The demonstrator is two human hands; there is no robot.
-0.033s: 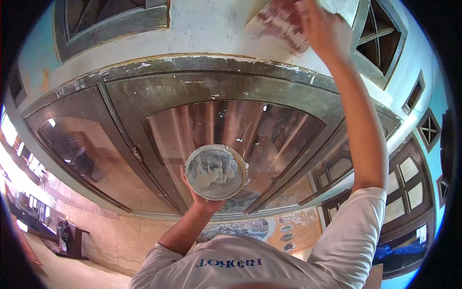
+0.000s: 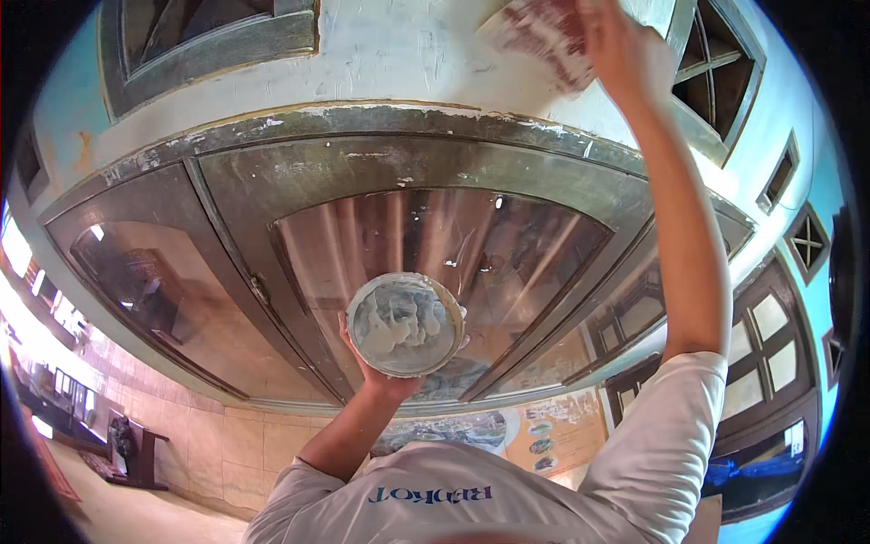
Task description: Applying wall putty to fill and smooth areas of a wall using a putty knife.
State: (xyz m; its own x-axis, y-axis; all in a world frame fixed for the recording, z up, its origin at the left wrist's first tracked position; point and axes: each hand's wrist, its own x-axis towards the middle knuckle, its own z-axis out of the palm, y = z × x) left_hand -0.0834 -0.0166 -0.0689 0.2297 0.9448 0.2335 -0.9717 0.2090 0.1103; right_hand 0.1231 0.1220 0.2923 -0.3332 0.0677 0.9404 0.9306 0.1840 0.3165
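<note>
Low in front of me, my left hand [image 2: 390,383] grips a round tub [image 2: 456,313] from below and its side. Pale grey-white putty [image 2: 397,334] coats its inside in smears and lumps. My right arm reaches high to the upper right, where my right hand [image 2: 625,59] is closed on a flat, dark red putty spreader [image 2: 546,41] streaked with white. The spreader is against or just in front of the pale wall [image 2: 399,54] above the window frame; which, I cannot tell. Motion blurs its edge, and the upper edge of the picture cuts off part of the hand.
A dark wooden frame [image 2: 399,120] with white putty specks runs below the wall patch. Glazed panels [image 2: 535,245] sit beneath it, behind the tub. Vent openings with dark frames [image 2: 716,68] flank the wall on both sides. A carved dark piece of furniture [image 2: 127,444] stands at lower left.
My right hand and the spreader have shifted slightly right and upward along the wall. My left hand and the tub have stayed in place.
</note>
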